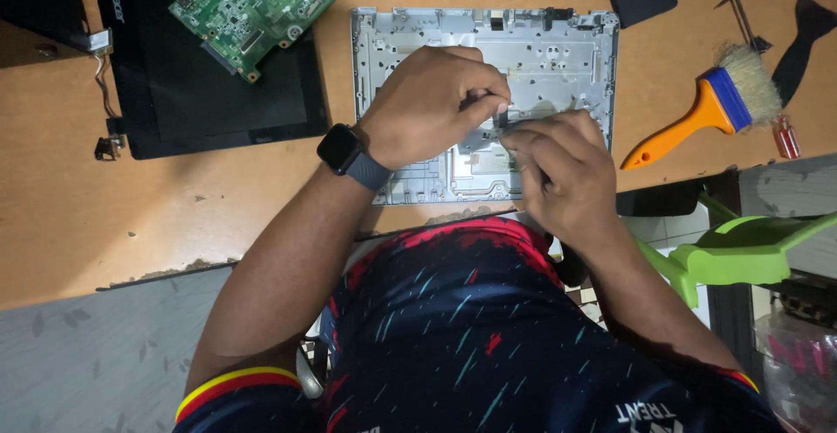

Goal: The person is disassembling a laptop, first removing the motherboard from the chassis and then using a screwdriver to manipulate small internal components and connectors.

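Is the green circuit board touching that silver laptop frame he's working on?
Apart. The head view shows the green circuit board lying on the black panel, with bare table between it and the silver frame.

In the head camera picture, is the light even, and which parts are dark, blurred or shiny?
Head view: light is warm and uneven; the wooden table is bright, the upper left corner is dark. The left hand and right hand shade the silver laptop chassis under them. The green circuit board and orange brush look sharp; no strong glare.
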